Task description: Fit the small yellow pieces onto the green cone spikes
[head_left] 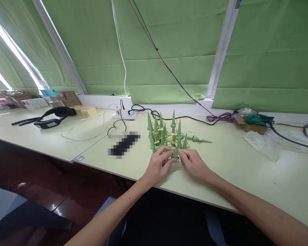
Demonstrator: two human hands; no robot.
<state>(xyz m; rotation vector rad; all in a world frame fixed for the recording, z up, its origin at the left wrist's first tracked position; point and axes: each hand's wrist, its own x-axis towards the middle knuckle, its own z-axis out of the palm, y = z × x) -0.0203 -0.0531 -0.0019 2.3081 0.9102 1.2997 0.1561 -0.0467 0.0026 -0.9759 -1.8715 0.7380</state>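
A cluster of pointed green plastic cones (173, 119) stands on the table, with small yellow pieces (159, 130) fixed on and among them. At the near edge of the cluster, my left hand (157, 164) grips a short green cone (174, 153) between thumb and fingers. My right hand (193, 163) is closed in a pinch at that cone's right side; what sits between its fingertips is too small to make out. One cone (204, 140) lies on its side to the right, pointing away from the group.
A blurred dark object (124, 144) lies left of the cones. Behind are a white power strip (123, 114) and black cables (195, 119). Far left is a black headset (53, 117) beside small yellow boxes (86, 111). A cardboard box (248, 126) and clear plastic bags (263, 145) lie right.
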